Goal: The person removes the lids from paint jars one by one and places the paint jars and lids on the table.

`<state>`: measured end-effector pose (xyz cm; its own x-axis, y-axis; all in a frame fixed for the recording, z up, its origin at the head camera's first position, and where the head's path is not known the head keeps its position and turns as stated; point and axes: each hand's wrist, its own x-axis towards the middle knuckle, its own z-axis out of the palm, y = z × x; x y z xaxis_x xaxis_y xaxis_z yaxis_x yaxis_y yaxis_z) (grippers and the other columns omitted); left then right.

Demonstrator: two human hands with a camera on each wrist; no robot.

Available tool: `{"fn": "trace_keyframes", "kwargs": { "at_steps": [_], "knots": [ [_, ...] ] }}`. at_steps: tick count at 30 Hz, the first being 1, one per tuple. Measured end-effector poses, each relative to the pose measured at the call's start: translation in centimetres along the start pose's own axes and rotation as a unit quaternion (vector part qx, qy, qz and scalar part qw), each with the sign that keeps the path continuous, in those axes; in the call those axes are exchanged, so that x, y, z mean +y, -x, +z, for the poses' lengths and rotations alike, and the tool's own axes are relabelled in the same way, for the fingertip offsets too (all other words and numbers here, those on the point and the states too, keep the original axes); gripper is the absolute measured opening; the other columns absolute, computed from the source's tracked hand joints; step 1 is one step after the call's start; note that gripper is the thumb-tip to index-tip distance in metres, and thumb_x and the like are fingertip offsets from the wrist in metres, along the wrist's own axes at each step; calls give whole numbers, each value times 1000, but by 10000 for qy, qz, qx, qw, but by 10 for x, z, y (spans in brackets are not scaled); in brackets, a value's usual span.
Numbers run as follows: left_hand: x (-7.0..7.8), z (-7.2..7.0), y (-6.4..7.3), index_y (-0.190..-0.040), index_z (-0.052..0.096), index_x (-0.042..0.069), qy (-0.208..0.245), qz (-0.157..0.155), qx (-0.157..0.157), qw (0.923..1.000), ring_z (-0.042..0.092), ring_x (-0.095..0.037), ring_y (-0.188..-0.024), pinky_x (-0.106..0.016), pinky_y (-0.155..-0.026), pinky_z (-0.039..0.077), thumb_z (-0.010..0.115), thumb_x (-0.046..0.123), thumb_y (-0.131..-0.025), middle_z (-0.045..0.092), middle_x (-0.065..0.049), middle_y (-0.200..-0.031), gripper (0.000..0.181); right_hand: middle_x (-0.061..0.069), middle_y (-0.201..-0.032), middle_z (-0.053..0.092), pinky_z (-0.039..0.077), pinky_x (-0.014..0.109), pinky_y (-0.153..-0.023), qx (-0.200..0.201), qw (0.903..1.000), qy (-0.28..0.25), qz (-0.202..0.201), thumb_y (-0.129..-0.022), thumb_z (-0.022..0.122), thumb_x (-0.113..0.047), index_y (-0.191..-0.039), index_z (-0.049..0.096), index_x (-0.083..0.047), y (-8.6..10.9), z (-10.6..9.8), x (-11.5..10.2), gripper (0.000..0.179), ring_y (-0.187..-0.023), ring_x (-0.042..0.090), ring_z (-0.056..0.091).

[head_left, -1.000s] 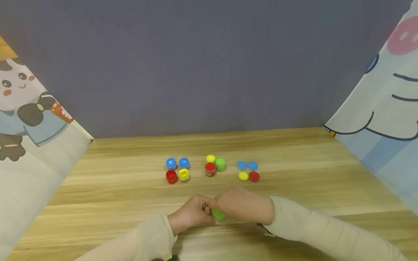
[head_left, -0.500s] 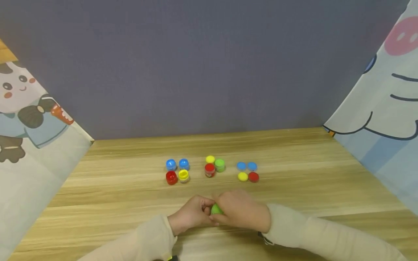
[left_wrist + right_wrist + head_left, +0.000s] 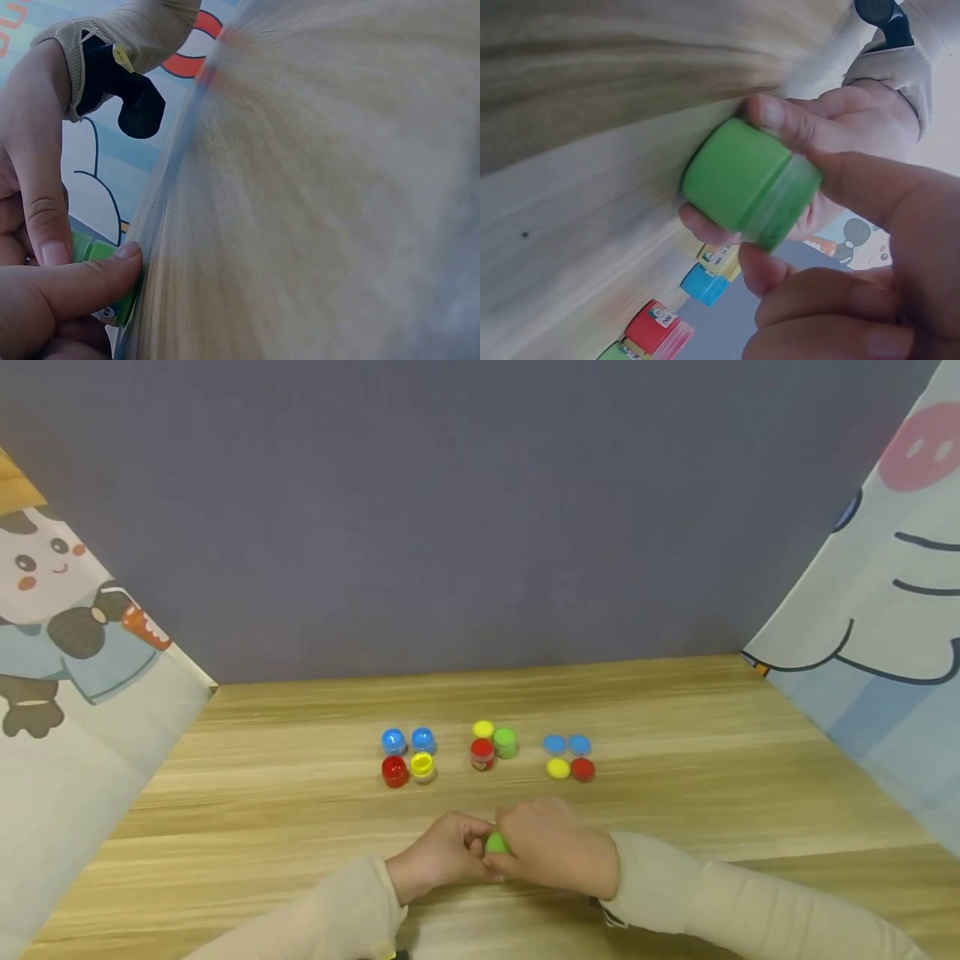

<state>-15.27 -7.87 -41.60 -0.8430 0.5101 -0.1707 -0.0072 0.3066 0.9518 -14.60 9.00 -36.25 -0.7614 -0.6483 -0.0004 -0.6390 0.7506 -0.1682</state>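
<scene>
A small green jar (image 3: 731, 172) with a translucent green lid (image 3: 784, 202) is between my two hands, close over the near middle of the table. My left hand (image 3: 442, 850) grips the jar's green body, with the thumb (image 3: 97, 281) along one side. My right hand (image 3: 558, 847) pinches the lid between thumb and index finger, its other fingers curled below in the right wrist view. In the head view only a sliver of green top shows between the hands, and the right hand covers the rest.
Beyond the hands stand lidless jars: two blue (image 3: 393, 742), a red (image 3: 394, 772) and a yellow (image 3: 422, 767). In the middle are red (image 3: 482, 755), green (image 3: 506, 743) and yellow (image 3: 483, 728) jars. Blue (image 3: 555, 744), yellow (image 3: 558, 768) and red (image 3: 582, 769) lids lie right.
My right hand has shifted its hold on the lid, bringing the thumb round to the near side, and turned slightly. My left hand keeps its grip on the jar; the things on the table have not moved.
</scene>
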Motion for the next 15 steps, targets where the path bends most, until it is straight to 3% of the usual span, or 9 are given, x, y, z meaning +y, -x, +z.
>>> {"fn": "trace_keyframes", "kwargs": {
  "at_steps": [7, 15],
  "knots": [
    [1, 0, 1, -90, 72, 5, 21, 6, -59, 10000, 36, -5, -48, -14, -45, 30, 77, -6, -66, 45, 5, -53, 27, -9, -58, 42, 35, 19, -44, -217, 9996, -170, -83, -82, 71, -34, -71, 53, -14, 0, -4, 0, 29, -48, 3, 39],
    [2, -2, 1, -97, 72, 8, -54, -97, -94, 9999, 36, -6, -48, -15, -45, 29, 78, -3, -67, 45, 4, -54, 33, -11, -61, 46, 37, 19, -47, -383, 9982, -297, -355, -78, 76, -27, -82, 61, -13, 1, -11, 1, 20, -51, 3, 40]
  ]
}}
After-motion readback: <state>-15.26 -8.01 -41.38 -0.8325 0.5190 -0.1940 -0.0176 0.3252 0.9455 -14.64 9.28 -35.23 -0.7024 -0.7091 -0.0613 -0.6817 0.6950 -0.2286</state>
